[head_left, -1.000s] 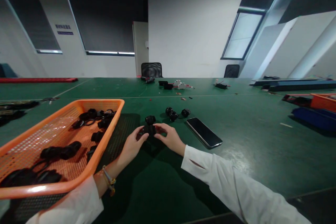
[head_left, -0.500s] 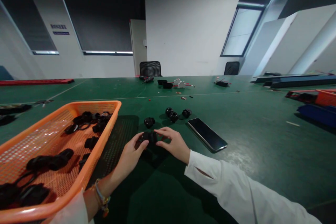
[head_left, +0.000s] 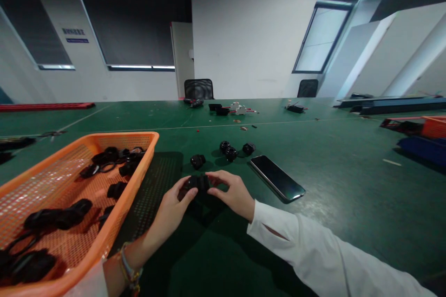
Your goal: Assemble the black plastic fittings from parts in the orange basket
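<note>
Between my two hands is a black ribbed plastic connector (head_left: 198,183), held level above the green table. My left hand (head_left: 174,199) pinches its left end between thumb and fingers. The thumb and fingertips of my right hand (head_left: 232,191) close on its right end. Just beyond lies a loose black fitting (head_left: 198,161). A cluster of similar black fittings (head_left: 230,153) sits farther back, with another fitting (head_left: 248,149) to its right. The ends of the held connector are partly hidden by my fingers.
An orange perforated basket (head_left: 155,141) with several black connectors stands at the left. A smartphone (head_left: 277,177) lies right of my hands. Farther back are white and black parts (head_left: 237,108). A blue tray (head_left: 423,152) is at the right edge.
Both hands stay on the connector, almost in place, with the right hand slightly shifted. The whole view has moved a little; the other things lie as before.
</note>
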{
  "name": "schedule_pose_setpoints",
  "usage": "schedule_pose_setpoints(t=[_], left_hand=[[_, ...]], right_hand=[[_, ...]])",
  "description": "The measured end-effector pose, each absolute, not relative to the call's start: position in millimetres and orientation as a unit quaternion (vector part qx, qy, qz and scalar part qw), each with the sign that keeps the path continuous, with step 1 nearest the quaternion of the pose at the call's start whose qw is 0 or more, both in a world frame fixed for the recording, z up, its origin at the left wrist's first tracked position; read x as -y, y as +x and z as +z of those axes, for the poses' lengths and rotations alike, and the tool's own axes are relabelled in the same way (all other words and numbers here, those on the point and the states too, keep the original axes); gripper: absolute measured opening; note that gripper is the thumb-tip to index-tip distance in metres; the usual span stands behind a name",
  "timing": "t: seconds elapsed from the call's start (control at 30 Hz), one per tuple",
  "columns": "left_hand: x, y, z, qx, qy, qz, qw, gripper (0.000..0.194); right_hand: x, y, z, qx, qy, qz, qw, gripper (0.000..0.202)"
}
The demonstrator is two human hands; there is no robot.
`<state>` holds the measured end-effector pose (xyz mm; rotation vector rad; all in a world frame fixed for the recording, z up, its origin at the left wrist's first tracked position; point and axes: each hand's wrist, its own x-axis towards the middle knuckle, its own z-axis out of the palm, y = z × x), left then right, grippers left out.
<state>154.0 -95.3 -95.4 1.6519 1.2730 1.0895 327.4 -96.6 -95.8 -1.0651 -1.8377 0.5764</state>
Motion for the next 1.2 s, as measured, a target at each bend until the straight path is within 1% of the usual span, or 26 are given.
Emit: schedule_pose_setpoints(t=[0.33,0.53,0.8,1.03,1.2], left_hand=[[95,153,-97,-0.495,0.643,0.424,0.402,0.047],[97,154,-92,-0.496,0.651,0.414,0.399,0.046],[97,153,-94,-0.495,0.653,0.406,0.405,0.049],[101,154,-87,-0.503,0.665,0.387,0.394,0.049],[103,155,-83,-0.504,0.669,0.383,0.389,0.047]], right_hand=[[99,331,-96,0.756,-0.421,0.23,0.446,0.036],[100,331,-96,0.755,-0.421,0.221,0.452,0.034],[101,332,-93,0.759,-0.429,0.222,0.438,0.033],[100,335,-92,0.772,-0.415,0.23,0.422,0.037],[100,334,-93,0.76,-0.422,0.235,0.435,0.037]])
